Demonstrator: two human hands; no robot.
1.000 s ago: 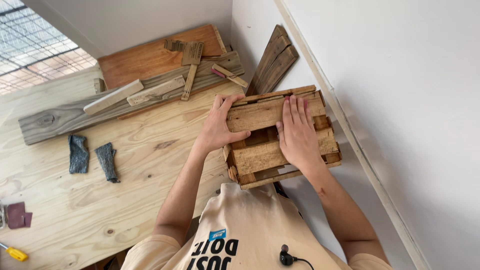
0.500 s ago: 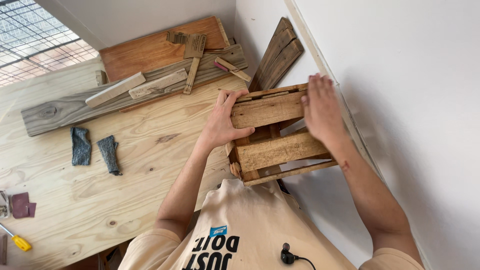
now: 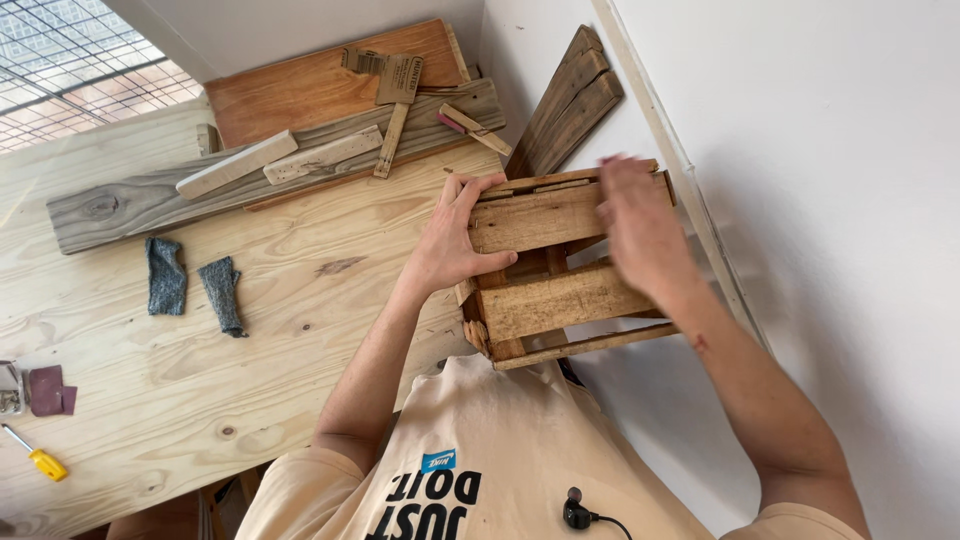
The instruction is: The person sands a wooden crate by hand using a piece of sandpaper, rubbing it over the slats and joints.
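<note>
Head view: both hands (image 3: 455, 245) (image 3: 640, 230) grip slatted wooden crate (image 3: 555, 300)

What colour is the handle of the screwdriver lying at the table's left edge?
Yellow. The screwdriver shows only in the head view, on the pale wooden table.

Wooden crate (image 3: 560, 270) pressed close to white wall (image 3: 830, 200) at desk (image 3: 300, 330) edge; leaning planks (image 3: 565, 105) block far corner; open desk between cloth scraps (image 3: 190, 285) and crate.
</note>
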